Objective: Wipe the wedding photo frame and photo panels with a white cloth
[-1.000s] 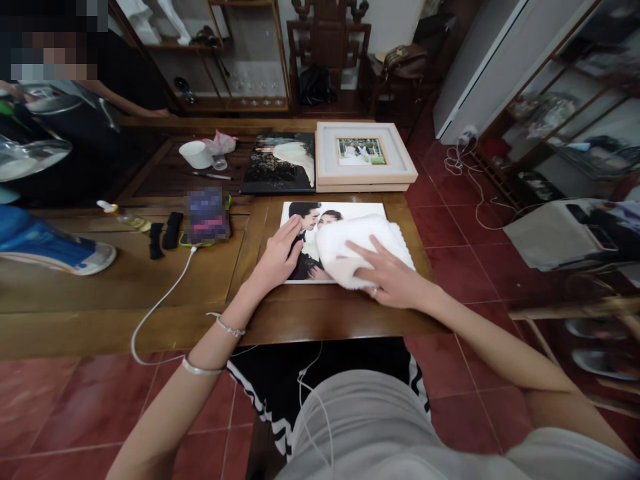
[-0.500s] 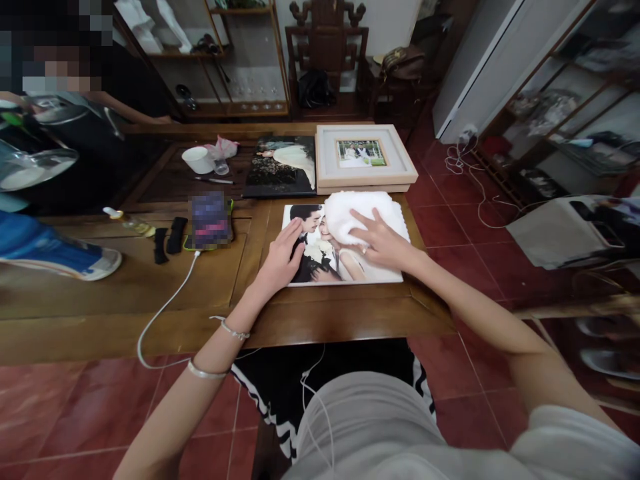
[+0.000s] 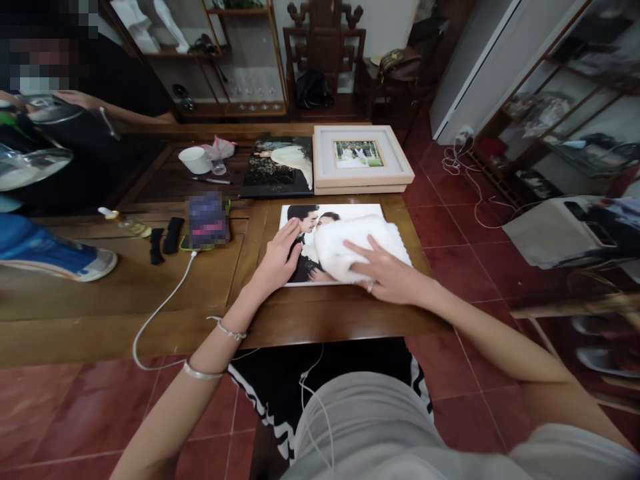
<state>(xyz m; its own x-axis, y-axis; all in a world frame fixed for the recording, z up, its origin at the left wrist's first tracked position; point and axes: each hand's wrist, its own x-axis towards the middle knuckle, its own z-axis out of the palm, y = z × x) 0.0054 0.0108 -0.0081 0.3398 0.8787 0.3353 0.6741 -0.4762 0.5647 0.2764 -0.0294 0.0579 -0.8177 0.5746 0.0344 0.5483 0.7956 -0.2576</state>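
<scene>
A wedding photo panel (image 3: 310, 275) lies flat near the front edge of the wooden table, showing a couple. My left hand (image 3: 281, 257) rests on its left side, fingers stretched out and nothing held. On the panel's right half, my right hand (image 3: 383, 267) grips a fluffy white cloth (image 3: 340, 243), with its fingers spread over the top and pressing it down. The cloth covers the lower right of the picture. My right thumb is mostly hidden.
Behind the panel lie a dark wedding photo (image 3: 280, 167) and a pale framed photo (image 3: 325, 175). To the left are a phone (image 3: 207, 220) on a white cable, a white cup (image 3: 195, 160), a small bottle (image 3: 127, 223) and a blue shoe-like object (image 3: 55, 247). Another person (image 3: 125, 80) is at the far left.
My right hand has moved the white cloth down the panel, toward me, uncovering its upper right part. My left hand stays in place on the panel.
</scene>
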